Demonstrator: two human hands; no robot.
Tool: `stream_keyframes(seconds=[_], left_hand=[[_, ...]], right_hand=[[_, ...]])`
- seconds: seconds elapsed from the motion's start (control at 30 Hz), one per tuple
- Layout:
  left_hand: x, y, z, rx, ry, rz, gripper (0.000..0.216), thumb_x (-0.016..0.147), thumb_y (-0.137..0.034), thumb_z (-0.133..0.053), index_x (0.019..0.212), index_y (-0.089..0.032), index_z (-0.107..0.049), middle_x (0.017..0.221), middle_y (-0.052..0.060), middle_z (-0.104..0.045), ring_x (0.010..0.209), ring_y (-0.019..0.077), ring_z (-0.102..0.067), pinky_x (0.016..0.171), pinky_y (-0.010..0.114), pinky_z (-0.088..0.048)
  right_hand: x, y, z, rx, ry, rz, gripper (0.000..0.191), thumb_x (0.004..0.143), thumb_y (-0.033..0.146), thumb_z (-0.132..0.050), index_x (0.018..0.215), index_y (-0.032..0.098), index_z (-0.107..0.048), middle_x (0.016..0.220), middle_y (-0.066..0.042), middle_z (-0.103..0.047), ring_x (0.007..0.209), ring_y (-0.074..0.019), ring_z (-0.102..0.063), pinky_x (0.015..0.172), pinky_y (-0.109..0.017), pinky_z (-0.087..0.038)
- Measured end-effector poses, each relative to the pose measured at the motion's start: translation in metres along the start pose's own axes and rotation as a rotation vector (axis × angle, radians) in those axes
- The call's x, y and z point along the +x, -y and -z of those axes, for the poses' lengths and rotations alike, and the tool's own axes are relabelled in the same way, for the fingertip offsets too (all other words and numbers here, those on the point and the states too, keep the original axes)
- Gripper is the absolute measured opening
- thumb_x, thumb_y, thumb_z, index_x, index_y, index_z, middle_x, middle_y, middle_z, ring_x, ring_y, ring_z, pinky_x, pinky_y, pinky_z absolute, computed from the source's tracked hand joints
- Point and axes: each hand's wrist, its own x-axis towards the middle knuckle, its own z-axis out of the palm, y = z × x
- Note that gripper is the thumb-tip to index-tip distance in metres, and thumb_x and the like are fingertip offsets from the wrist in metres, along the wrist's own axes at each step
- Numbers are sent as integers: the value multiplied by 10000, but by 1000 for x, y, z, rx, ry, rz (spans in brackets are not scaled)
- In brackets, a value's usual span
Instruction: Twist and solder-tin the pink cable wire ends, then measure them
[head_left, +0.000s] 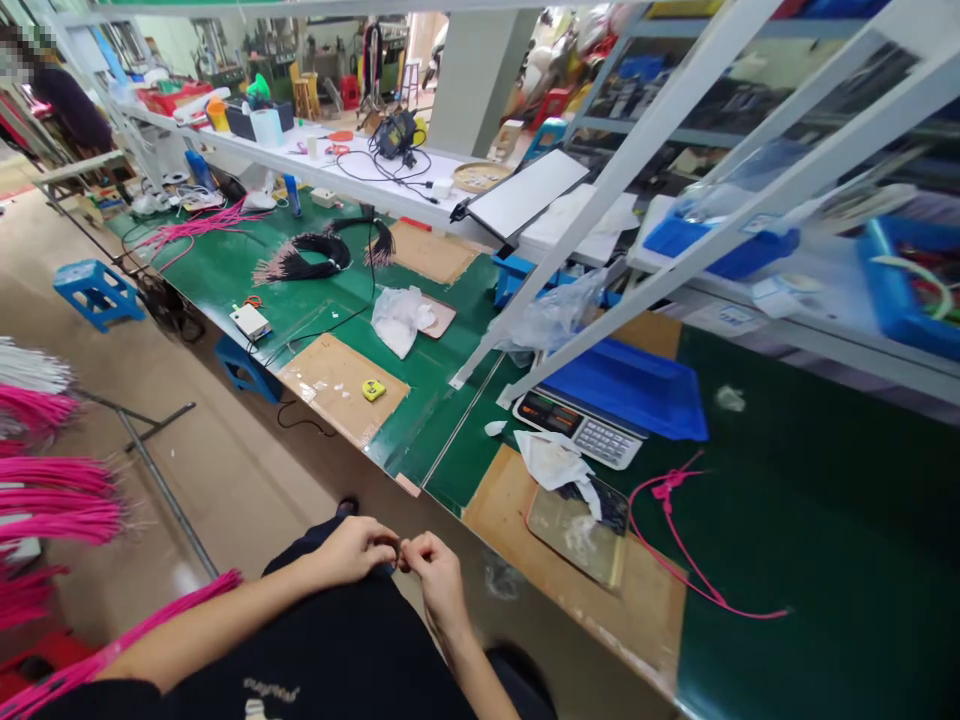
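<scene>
My left hand (354, 550) and my right hand (437, 572) meet over my lap, below the edge of the green workbench (787, 520). Both hands have their fingers curled and pinched together around something small and dark that I cannot make out. A bundle of pink wires (112, 650) runs under my left forearm toward the lower left. A loose pink wire (690, 565) lies on the bench to the right, apart from both hands.
A weighing scale (581, 425) under a blue tray (630, 385), crumpled paper and a brown board (525, 510) sit near the bench edge. Black wire bundles (315, 255), a yellow tape measure (373, 390) and plastic bags lie farther left. Pink wire bundles (52, 490) hang at left. Blue stools (97, 290) stand on the floor.
</scene>
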Motion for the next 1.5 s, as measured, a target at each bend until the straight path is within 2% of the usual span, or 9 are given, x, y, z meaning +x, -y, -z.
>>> stream_keyframes(seconds=[0.13,0.37,0.53,0.67,0.8,1.0,1.23,1.37,1.5], left_hand=[[-2,49,37,9,-163,179,310,1003,-395,-645,1185,-199,-801,1169,83,-816,1067,242,-742,1007,379,-542],[36,142,167,74,-419,361,318,1030,-446,-671,1158,-159,-724,1179,85,-752,1070,237,-727,986,471,-603],[110,198,257,173,-449,359,292,1034,-408,-672,1205,-175,-710,1237,92,-729,1106,238,-711,1004,478,-599],[185,232,309,244,-455,366,349,1032,-410,-670,1291,-177,-671,1300,108,-695,1134,254,-694,1006,493,-593],[243,249,323,305,-357,330,403,1007,-421,-702,1325,-179,-654,1355,116,-666,1204,283,-665,1040,528,-571],[276,253,294,379,-179,333,407,990,-403,-729,1318,-173,-659,1383,120,-656,1223,291,-661,1050,541,-569],[275,249,298,420,-158,425,340,1015,-401,-699,1260,-166,-680,1278,101,-701,1131,256,-697,988,490,-603],[294,248,320,435,-132,464,313,1016,-402,-701,1221,-165,-694,1209,88,-722,1040,227,-717,923,445,-625],[306,255,352,464,-200,493,345,1025,-420,-678,1265,-172,-676,1275,102,-698,1118,251,-694,978,481,-602]], right_hand=[[23,-18,-19,-47,31,-38,645,709,817,-791,602,228,-551,574,-16,-619,538,-174,-585,588,-323,-496],[77,-27,-75,-195,88,-37,696,771,899,-643,598,230,-563,486,-11,-581,452,-168,-561,486,-283,-448],[149,-38,-145,-354,35,-50,723,815,910,-552,547,239,-525,457,-6,-569,406,-161,-534,456,-279,-420],[229,-47,-204,-555,-36,-42,536,937,659,-687,703,183,-612,611,30,-626,537,-120,-586,589,-273,-516],[312,-50,-239,-772,-69,-9,295,1009,446,-700,1065,156,-695,967,-27,-722,828,-157,-692,808,-355,-611],[398,-52,-249,-1015,-55,77,408,978,369,-736,1331,187,-645,1396,-113,-627,1306,-302,-596,1125,-556,-507],[419,-48,-238,-1132,32,126,246,1006,366,-698,1169,181,-693,1305,-90,-665,1224,-262,-626,1071,-501,-539],[427,-45,-235,-1142,59,151,252,1020,393,-679,1159,183,-696,1270,-87,-679,1163,-242,-648,1029,-471,-559],[435,-48,-232,-1138,95,150,299,1029,434,-655,1213,200,-683,1310,-94,-666,1157,-240,-644,1034,-470,-549]])
